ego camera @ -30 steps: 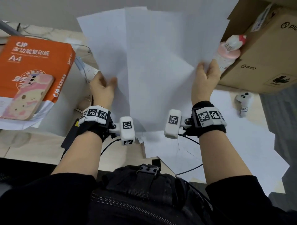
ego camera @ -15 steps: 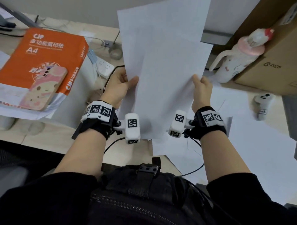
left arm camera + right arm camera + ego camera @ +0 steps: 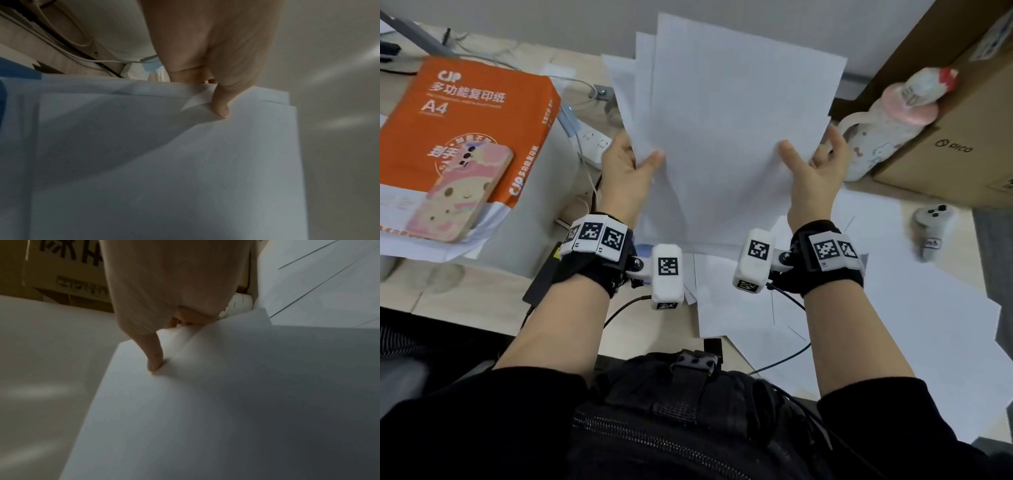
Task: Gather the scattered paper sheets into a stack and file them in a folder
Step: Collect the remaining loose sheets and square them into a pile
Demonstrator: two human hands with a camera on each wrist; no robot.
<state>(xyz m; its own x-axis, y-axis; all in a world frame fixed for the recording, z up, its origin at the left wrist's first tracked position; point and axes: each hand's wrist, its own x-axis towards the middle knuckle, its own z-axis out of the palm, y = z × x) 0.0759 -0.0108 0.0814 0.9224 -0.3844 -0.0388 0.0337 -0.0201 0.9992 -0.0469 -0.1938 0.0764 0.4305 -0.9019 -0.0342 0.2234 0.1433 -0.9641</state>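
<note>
I hold a loose stack of white paper sheets (image 3: 726,137) upright above the desk, their top edges uneven and fanned a little to the left. My left hand (image 3: 631,171) pinches the stack's left edge, thumb on the front (image 3: 221,105). My right hand (image 3: 810,171) pinches the right edge, thumb on the front (image 3: 155,363), fingers behind the sheets. More white sheets (image 3: 859,308) lie scattered on the desk below and to the right. A blue patch (image 3: 18,71) shows in the left wrist view; I cannot tell what it is. No folder is clearly in view.
An orange A4 paper ream (image 3: 458,126) with a pink phone (image 3: 458,195) on it sits at the left. A pink-capped bottle (image 3: 887,126) and cardboard boxes (image 3: 955,113) stand at the right, with a white controller (image 3: 935,229) beside them. A power strip (image 3: 592,140) and cables lie behind.
The widely fanned sheets were squeezed into a narrower stack between both hands. The right hand now grips its edge with the thumb on the front.
</note>
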